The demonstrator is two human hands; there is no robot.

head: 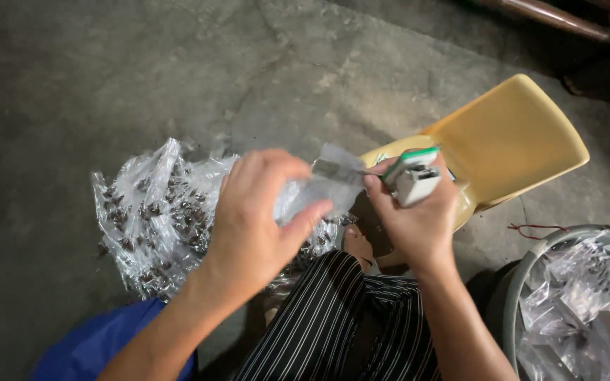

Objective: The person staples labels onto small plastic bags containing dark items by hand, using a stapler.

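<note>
Striped trousers [333, 317] and a blue cloth [100, 346] fill the near edge, with both forearms rising from them; the left hand [255, 226] is curled, thumb and forefinger pinched on one end of a small clear plastic bag [333, 173]; the right hand [414, 212] pinches the bag's other end with its fingertips while the remaining fingers are closed round a small white and green box-like part [414, 180]; the bag is blurred, so what it holds, if anything, is hard to tell. Held up between the hands, the bag hangs above the knees, just near of the yellow plastic chair [510, 141].

Risk lies mainly in the right hand doing two jobs; a grip split between bag and part could let the part slip and fall to the concrete floor [107, 70]; a thin bag stretched between two pinches might tear or spill. Left of the knees, a big clear sheet [157, 212] strewn with small dark pieces [142, 208] lies open on the floor; a dropped item could scatter them. At the right, a grey tub [524, 282] holds more clear bags [587, 303].
</note>
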